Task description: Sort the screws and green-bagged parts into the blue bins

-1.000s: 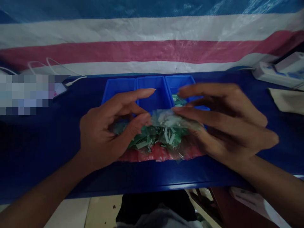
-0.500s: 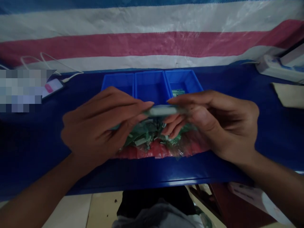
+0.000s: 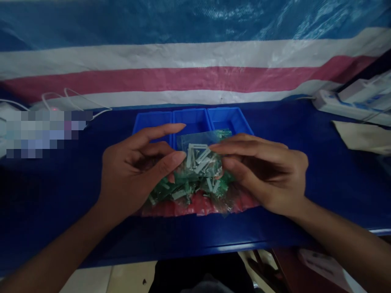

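Observation:
A small clear bag [image 3: 200, 159] with white plastic strips and screws inside hangs between my hands, its face toward me. My right hand [image 3: 265, 171] pinches the bag's right side between thumb and fingers. My left hand [image 3: 140, 167] is at the bag's left side, index finger raised and apart from the thumb, the thumb tip beside the bag. Below lie several similar bags with green and white parts [image 3: 180, 194] and red lower edges [image 3: 198, 207].
Three blue bins [image 3: 191, 116] stand in a row behind my hands, the right one with green pieces at its front. A power strip [image 3: 351, 106] and a beige sheet [image 3: 362, 136] lie at the right. White cables [image 3: 73, 99] run at the left.
The bag has turned from edge-on to face-on. My left fingers have spread from their pinch, and both hands have moved closer together. The view has tilted up.

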`<state>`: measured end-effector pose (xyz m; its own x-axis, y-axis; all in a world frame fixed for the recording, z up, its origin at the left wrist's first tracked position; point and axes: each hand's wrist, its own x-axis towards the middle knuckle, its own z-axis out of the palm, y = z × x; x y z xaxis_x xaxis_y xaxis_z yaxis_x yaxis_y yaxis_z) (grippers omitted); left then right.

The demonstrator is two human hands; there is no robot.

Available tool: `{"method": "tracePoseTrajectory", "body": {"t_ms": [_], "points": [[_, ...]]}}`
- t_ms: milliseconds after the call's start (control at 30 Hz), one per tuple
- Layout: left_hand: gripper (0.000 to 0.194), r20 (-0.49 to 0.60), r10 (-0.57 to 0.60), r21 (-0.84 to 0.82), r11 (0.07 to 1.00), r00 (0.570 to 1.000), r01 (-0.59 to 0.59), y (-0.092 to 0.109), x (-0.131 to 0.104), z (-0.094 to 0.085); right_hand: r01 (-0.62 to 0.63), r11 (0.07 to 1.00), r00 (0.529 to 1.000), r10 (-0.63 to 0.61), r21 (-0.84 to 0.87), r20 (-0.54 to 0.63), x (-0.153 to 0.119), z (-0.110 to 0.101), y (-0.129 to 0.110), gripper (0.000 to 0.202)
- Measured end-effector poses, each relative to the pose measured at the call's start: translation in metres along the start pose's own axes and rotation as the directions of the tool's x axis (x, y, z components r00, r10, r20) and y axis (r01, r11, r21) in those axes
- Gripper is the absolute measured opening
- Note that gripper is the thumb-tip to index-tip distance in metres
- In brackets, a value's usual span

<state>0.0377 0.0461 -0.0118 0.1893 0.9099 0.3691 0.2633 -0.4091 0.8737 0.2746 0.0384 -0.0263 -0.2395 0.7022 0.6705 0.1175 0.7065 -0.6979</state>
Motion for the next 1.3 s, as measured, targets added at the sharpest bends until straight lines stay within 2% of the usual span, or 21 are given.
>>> {"method": "tracePoseTrajectory", "body": {"t_ms": [100, 167, 233, 300, 333, 400, 467, 533, 600, 767, 900, 967, 1100, 1233, 1300], "points": [[0.027, 0.064, -0.082, -0.104, 0.991, 0.995, 0.088, 0.000, 0.004, 0.000, 0.116, 0.970, 0.993, -0.120, -0.213, -0.008, 0.002, -0.002, 0.000, 0.025], [0.025, 0.103, -0.101, -0.134, 0.984, 0.990, 0.114, 0.000, 0.005, -0.001, 0.108, 0.949, 0.992, -0.122, -0.298, -0.030, 0.004, -0.004, 0.003, 0.018], [0.022, 0.104, -0.101, -0.148, 0.982, 0.989, 0.116, -0.001, 0.007, -0.003, 0.041, 0.947, 0.991, -0.078, -0.320, -0.104, 0.006, -0.009, 0.010, 0.013], [0.019, 0.052, -0.082, -0.151, 0.985, 0.995, 0.089, -0.002, 0.009, -0.005, -0.071, 0.949, 0.973, -0.002, -0.308, -0.231, 0.010, -0.021, 0.023, 0.007], [0.017, 0.015, -0.072, -0.147, 0.986, 0.997, 0.073, -0.003, 0.011, -0.006, -0.150, 0.939, 0.956, 0.058, -0.309, -0.288, 0.013, -0.028, 0.032, 0.009], [0.015, -0.035, -0.061, -0.144, 0.988, 0.998, 0.056, -0.005, 0.014, -0.007, -0.270, 0.912, 0.939, 0.178, -0.311, -0.294, 0.019, -0.043, 0.052, 0.024], [0.012, -0.040, -0.076, -0.142, 0.987, 0.996, 0.069, -0.006, 0.016, -0.007, -0.312, 0.858, 0.943, 0.227, -0.409, -0.243, 0.025, -0.054, 0.070, 0.015], [0.012, -0.028, -0.095, -0.127, 0.988, 0.995, 0.090, -0.005, 0.017, -0.006, -0.298, 0.812, 0.954, 0.240, -0.502, -0.180, 0.030, -0.058, 0.083, 0.010], [0.013, -0.022, -0.090, -0.101, 0.991, 0.996, 0.088, -0.004, 0.016, -0.005, -0.266, 0.786, 0.964, 0.230, -0.558, -0.135, 0.032, -0.057, 0.090, 0.012], [0.016, -0.027, -0.072, -0.040, 0.997, 0.997, 0.071, 0.001, 0.012, -0.004, -0.191, 0.736, 0.979, 0.187, -0.650, -0.075, 0.028, -0.052, 0.087, 0.033], [0.015, -0.039, -0.057, -0.004, 0.998, 0.998, 0.057, 0.002, 0.010, -0.005, -0.048, 0.716, 0.991, 0.121, -0.696, 0.056, 0.022, -0.056, 0.075, 0.051], [0.014, -0.041, -0.043, 0.011, 0.999, 0.998, 0.044, 0.002, 0.009, -0.005, 0.018, 0.707, 0.983, 0.118, -0.707, 0.142, 0.020, -0.056, 0.068, 0.056], [0.013, -0.039, -0.020, 0.057, 0.998, 0.999, 0.022, 0.000, 0.009, -0.005, 0.094, 0.652, 0.935, 0.202, -0.753, 0.292, 0.016, -0.050, 0.062, 0.068], [0.013, -0.023, 0.015, 0.078, 0.997, 1.000, -0.013, -0.004, 0.009, -0.006, 0.088, 0.600, 0.884, 0.321, -0.796, 0.340, 0.015, -0.043, 0.068, 0.073], [0.014, -0.016, 0.034, 0.104, 0.994, 0.999, -0.032, -0.005, 0.009, -0.006, 0.063, 0.598, 0.879, 0.345, -0.799, 0.328, 0.017, -0.043, 0.069, 0.075]]}}
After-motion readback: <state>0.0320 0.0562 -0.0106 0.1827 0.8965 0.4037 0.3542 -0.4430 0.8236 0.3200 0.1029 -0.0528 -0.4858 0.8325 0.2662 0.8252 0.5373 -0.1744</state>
